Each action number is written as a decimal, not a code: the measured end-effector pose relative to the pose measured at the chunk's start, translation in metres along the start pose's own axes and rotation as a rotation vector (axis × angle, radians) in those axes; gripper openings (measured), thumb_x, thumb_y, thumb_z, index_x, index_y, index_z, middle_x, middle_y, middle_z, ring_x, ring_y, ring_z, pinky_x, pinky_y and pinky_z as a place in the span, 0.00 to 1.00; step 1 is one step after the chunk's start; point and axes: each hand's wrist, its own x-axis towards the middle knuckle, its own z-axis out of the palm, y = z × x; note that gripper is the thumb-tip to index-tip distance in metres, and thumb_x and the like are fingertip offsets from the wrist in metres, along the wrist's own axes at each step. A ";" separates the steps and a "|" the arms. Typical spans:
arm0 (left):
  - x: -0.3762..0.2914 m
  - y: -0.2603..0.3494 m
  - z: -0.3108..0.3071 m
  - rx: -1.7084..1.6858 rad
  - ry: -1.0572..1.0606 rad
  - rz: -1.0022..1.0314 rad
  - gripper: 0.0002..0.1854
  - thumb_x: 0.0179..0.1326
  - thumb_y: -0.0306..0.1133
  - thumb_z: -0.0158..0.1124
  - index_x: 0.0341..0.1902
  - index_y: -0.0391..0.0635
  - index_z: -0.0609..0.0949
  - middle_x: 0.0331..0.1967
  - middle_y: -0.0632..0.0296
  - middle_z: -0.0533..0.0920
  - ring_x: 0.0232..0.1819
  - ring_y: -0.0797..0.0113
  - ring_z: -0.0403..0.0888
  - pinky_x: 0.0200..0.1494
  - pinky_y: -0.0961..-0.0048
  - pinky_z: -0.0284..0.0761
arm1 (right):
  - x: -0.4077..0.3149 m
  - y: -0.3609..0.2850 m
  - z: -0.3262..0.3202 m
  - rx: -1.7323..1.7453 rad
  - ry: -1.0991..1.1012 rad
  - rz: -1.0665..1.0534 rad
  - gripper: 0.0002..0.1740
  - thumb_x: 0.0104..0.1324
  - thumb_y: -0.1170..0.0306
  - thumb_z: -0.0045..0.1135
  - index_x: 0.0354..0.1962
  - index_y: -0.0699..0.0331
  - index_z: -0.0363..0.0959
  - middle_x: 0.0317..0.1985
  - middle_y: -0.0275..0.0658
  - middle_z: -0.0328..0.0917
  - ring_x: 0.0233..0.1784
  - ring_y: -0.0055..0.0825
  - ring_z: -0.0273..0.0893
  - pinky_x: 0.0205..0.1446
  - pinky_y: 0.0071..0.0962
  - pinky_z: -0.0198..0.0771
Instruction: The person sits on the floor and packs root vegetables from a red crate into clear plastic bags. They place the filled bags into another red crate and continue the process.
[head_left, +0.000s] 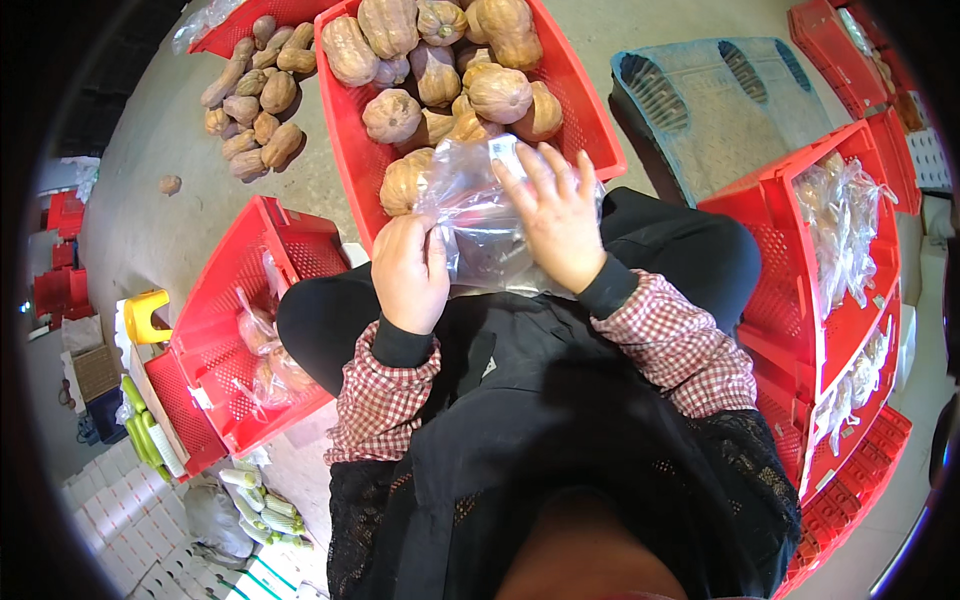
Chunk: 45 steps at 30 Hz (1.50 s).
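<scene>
A clear plastic bag (484, 247) is stretched between my two hands above my lap. My left hand (411, 270) pinches its left edge between thumb and fingers. Over the bag's right part lies my right hand (559, 214), fingers spread and thumb hidden, gripping the film. A white label patch (504, 154) shows near its fingertips. Just beyond the bag stands a red plastic crate (592, 127) of tan pumpkins (499, 94). One pumpkin (405, 181) sits close to my left hand, partly behind the bag.
Loose pumpkins (277, 94) lie on the floor at upper left. A red crate (225, 300) with bagged pumpkins (274, 371) stands at my left. Stacked red crates (780, 247) with bagged goods (840, 225) rise at my right. A blue-grey plastic pallet (742, 112) lies ahead right.
</scene>
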 end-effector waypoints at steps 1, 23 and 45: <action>-0.001 0.003 -0.003 0.030 0.018 0.006 0.10 0.52 0.27 0.60 0.40 0.41 0.76 0.38 0.53 0.78 0.42 0.51 0.74 0.49 0.60 0.67 | -0.002 0.003 0.008 0.001 -0.044 0.099 0.30 0.50 0.71 0.56 0.54 0.53 0.66 0.54 0.38 0.68 0.59 0.37 0.63 0.66 0.48 0.49; -0.042 -0.058 -0.096 -0.908 0.406 -0.301 0.10 0.65 0.28 0.51 0.47 0.38 0.71 0.40 0.57 0.75 0.42 0.65 0.76 0.48 0.68 0.74 | -0.030 0.054 0.039 0.794 -0.217 0.597 0.10 0.54 0.75 0.56 0.37 0.63 0.75 0.35 0.42 0.78 0.37 0.33 0.77 0.41 0.31 0.72; 0.257 -0.237 0.209 -1.036 -0.327 -0.796 0.25 0.71 0.48 0.39 0.59 0.40 0.71 0.53 0.57 0.75 0.54 0.64 0.72 0.59 0.66 0.64 | 0.074 0.088 0.132 2.645 0.535 1.458 0.20 0.62 0.75 0.35 0.51 0.77 0.60 0.54 0.54 0.66 0.60 0.48 0.62 0.69 0.46 0.54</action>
